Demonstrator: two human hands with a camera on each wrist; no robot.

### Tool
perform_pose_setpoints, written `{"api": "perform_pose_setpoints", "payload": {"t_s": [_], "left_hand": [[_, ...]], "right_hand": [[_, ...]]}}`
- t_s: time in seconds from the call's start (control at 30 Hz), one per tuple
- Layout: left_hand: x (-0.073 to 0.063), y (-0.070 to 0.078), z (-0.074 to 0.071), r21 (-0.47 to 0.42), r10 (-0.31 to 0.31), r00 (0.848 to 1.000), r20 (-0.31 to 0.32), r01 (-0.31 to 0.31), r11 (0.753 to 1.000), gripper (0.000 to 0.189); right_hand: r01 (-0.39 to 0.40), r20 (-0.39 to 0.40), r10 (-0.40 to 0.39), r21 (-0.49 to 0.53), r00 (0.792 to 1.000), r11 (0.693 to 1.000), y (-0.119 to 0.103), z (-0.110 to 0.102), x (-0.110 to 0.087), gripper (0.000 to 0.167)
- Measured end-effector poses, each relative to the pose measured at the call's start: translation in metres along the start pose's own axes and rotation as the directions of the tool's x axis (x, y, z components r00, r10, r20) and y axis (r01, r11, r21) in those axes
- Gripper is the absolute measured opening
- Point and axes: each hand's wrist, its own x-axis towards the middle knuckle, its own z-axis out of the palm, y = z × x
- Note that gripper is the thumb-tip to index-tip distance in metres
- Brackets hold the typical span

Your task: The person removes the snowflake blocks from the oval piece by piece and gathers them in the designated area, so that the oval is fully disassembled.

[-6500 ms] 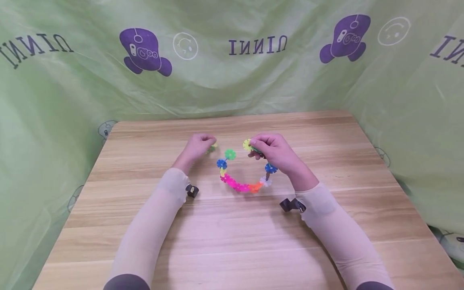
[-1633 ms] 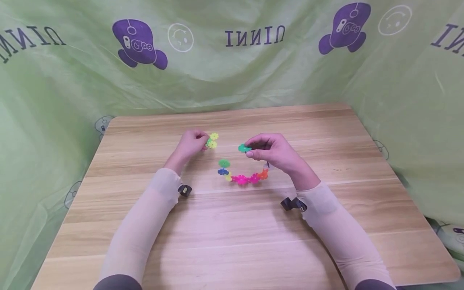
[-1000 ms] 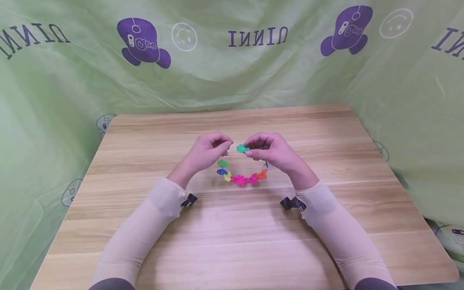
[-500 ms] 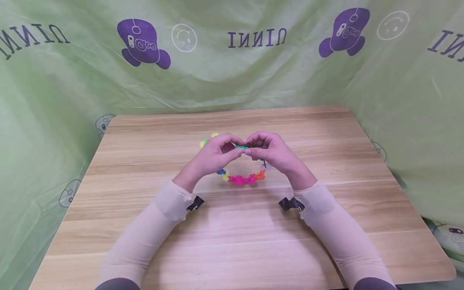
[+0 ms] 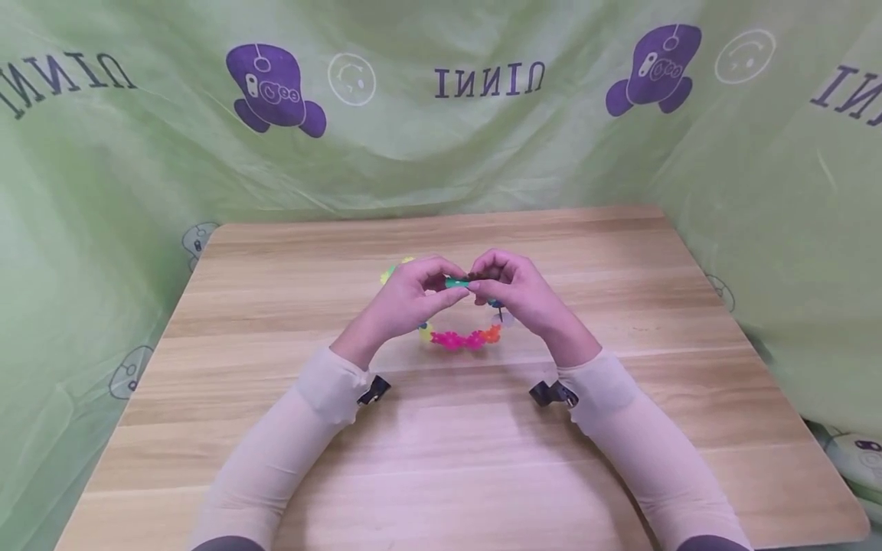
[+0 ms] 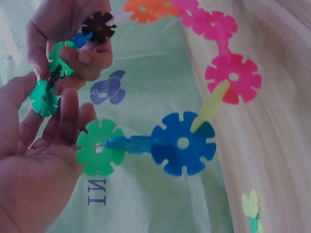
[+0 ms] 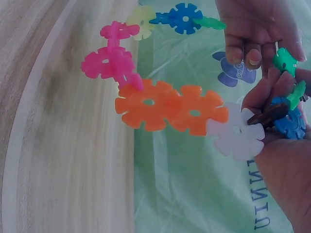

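A chain of coloured snowflake building discs hangs in a loop over the table. At its right end, my left hand (image 5: 413, 295) pinches a green disc (image 6: 43, 103) between thumb and fingertips. My right hand (image 5: 524, 295), its fingertips meeting the left ones, grips the chain by the adjoining green and dark discs. From there the chain passes a blue disc, a brown disc (image 6: 98, 26), a white disc (image 7: 238, 133), orange discs (image 7: 146, 104) and pink discs (image 6: 233, 80). A blue disc (image 6: 170, 158) and a lighter green disc (image 6: 99, 158) form the other end, hanging loose below the left hand.
Several joined yellow and green discs (image 6: 251, 204) lie on the wooden table (image 5: 448, 474) behind the left hand. A green printed cloth (image 5: 482, 153) hangs round the table's back and sides. Small black cameras (image 5: 375, 389) sit at both wrists.
Earlier the right hand held a yellow disc at the chain's end; a green one is there now. The left hand has left the yellow-green pieces, moved right and met the right hand.
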Motion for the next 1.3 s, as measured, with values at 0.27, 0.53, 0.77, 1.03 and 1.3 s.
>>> {"api": "perform_pose_setpoints", "payload": {"t_s": [0.27,0.53,0.77,1.03,1.3], "left_hand": [[-0.0043,0.0016,-0.0004,0.067,0.063,0.997,-0.033,-0.060,0.996,0.014],[-0.0060,0.0019,-0.0015,0.083,0.110,0.993,-0.049,-0.106,0.991,0.013],[-0.0048,0.0011,-0.0018,0.101,0.131,0.990,-0.056,-0.125,0.987,0.013],[-0.0041,-0.0011,-0.0020,0.073,0.128,0.990,-0.052,-0.124,0.990,0.017],[-0.0020,-0.0020,-0.0045,0.093,0.154,0.988,-0.030,-0.151,0.984,0.017]], "right_hand": [[-0.046,-0.025,0.045,-0.024,0.999,0.999,0.0028,0.0030,-0.0024,0.012],[-0.041,-0.025,0.041,-0.026,0.999,0.999,0.0072,0.0027,-0.0021,0.014],[-0.009,-0.012,0.008,-0.035,1.000,0.999,0.0071,0.0010,-0.0014,0.013],[0.004,-0.027,-0.006,-0.080,1.000,0.997,0.0067,0.0008,0.0007,0.014],[-0.004,-0.030,0.001,-0.089,1.000,0.996,0.0061,-0.0001,0.0037,0.015]]}}
